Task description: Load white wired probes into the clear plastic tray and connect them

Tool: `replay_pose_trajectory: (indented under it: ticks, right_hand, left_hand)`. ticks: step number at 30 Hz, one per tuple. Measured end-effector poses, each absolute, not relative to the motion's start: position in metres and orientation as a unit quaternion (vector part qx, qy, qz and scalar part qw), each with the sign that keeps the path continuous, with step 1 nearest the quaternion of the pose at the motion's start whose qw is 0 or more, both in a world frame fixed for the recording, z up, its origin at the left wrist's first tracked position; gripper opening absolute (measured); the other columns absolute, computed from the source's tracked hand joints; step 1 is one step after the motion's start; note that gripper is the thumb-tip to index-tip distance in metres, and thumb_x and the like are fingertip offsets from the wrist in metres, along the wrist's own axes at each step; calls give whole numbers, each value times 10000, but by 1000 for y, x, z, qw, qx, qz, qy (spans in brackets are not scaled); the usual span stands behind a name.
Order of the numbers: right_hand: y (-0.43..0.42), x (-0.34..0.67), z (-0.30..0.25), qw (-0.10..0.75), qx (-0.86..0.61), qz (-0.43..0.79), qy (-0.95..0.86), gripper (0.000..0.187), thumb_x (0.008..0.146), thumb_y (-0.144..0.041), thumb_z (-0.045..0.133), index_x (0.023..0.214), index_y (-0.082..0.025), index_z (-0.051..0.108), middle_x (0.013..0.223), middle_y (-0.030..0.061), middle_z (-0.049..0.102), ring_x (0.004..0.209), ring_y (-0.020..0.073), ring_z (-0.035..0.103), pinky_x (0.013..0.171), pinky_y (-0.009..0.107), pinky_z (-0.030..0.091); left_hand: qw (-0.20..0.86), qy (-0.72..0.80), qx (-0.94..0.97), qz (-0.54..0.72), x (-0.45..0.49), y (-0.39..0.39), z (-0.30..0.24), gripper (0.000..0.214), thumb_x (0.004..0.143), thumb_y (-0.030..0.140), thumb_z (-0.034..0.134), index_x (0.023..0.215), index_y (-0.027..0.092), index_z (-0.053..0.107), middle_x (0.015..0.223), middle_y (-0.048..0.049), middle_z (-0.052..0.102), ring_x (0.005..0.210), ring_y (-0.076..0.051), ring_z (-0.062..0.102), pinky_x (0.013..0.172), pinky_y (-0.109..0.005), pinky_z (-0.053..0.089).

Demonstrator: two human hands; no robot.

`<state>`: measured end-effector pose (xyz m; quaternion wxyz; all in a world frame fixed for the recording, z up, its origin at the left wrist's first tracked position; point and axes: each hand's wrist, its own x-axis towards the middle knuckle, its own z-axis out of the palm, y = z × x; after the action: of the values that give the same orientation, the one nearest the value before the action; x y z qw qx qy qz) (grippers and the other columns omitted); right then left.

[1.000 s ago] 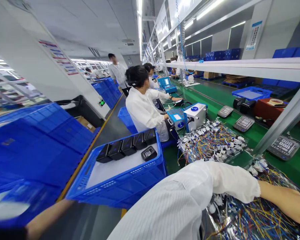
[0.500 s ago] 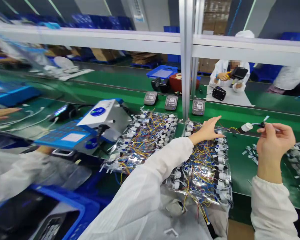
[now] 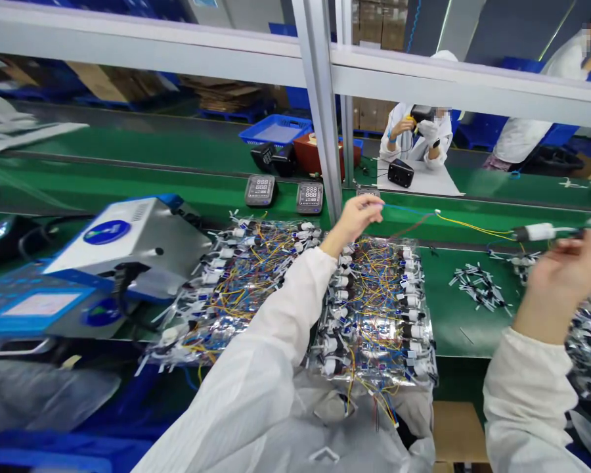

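My left hand [image 3: 357, 220] is closed in a pinch on the end of a blue wire [image 3: 406, 209], above the far end of the right-hand batch of wired assemblies [image 3: 379, 309]. The blue wire and a brown one meet a small white connector [image 3: 438, 212]. From there yellow wires [image 3: 477, 227] run to a small white and black cylindrical part [image 3: 536, 232], stretched out in the air. My right hand [image 3: 574, 269], at the right edge, has its fingers closed at the pale tube end of that part; the fingertips are partly blurred.
A second batch of wired assemblies [image 3: 241, 282] lies to the left, beside a grey and blue machine [image 3: 132, 243]. Small white-and-black pieces [image 3: 480, 287] are scattered on the green bench. Display units [image 3: 310, 197] stand behind, near a metal post [image 3: 318, 98]. A co-worker [image 3: 416, 135] sits opposite.
My left hand has gone from spread fingers to a pinch on the blue wire. The wires are now drawn out between both hands. The view has shifted right.
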<state>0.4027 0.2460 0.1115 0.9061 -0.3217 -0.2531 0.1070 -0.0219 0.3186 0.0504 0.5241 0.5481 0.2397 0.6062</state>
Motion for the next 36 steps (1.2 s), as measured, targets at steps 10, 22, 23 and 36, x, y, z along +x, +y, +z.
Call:
replay_pose_trajectory:
  ticks: [10,22,23,36]
  right_hand:
    - [324,281,-82,710,-474,381,-354,413,660,-358,929,867,-193,612,647,-28,659,566,142,669,583,263,578]
    - [323,279,-98,685,-465,332,-452,376,751,-379,856,1027,-208,667,941,52,742,908,212,743,904,392,592]
    - [323,274,-94,691,-445,350,-449,382,755,-368,857,1040,-219,651,938,42,737,919,212,749,928,398,586]
    - [322,251,-92,638,-427,441,-465,227,727,-371,882,847,-219,764,883,33,753,814,171,689,804,314,558]
  left_hand:
    - [372,308,454,749,-92,316,81,361,903,523,759,999,176,731,632,42,597,520,-58,533,513,-178,438]
    - [450,416,609,503,54,343,-10,429,901,526,729,1024,119,790,621,8,627,549,-99,516,585,-237,429]
    - [474,419,607,480,65,342,-21,443,914,519,711,1054,105,789,618,5,633,543,-98,514,583,-238,428]
    - [534,365,570,506,83,337,-77,422,764,392,887,1070,113,807,1085,-167,800,942,-223,756,927,-381,590]
